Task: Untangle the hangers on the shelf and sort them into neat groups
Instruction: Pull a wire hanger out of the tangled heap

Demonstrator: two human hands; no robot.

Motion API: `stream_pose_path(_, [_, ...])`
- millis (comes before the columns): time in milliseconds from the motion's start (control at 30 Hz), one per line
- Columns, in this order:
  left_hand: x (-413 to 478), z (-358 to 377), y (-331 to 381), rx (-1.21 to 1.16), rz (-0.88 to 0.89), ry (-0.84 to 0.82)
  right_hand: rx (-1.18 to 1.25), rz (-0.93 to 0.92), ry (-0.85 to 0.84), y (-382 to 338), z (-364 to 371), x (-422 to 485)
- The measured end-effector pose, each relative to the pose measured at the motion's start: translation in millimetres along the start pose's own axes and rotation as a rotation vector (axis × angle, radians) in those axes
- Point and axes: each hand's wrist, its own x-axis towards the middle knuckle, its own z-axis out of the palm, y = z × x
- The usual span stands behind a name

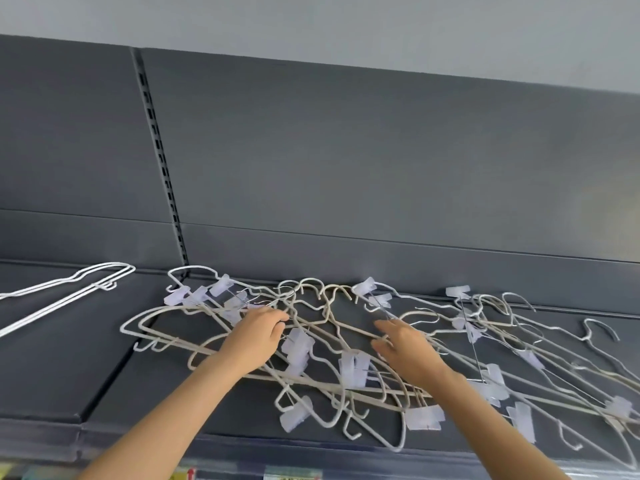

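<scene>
Grey shelf [86, 358] carries nearly all the work undone: only approx 2 or 3 white wire hangers [104, 285] lie apart at far L as a neat group, while the tangled heap [353, 367] of cream hangers w/ clear clips sprawls from centre to R edge. L hand [258, 336] curls its fingers round wires in the heap. R hand [403, 341] rests nearby, fingers straight and spread on the wires, so sorting looks barely started.
</scene>
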Motion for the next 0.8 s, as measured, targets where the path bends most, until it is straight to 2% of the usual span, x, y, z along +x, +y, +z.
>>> stream_pose_path(233, [6, 2, 1, 0.011, -0.065, 0.012, 0.062, -0.060, -0.028, 7, 2, 12])
stream_pose_path(533, [13, -10, -47, 0.041, -0.156, 0.027, 0.131, -0.130, -0.099, -35, 17, 50])
stream_pose_path(800, [39, -19, -65, 0.137, -0.081, -0.053, 0.159, -0.045, -0.198, -78, 39, 92])
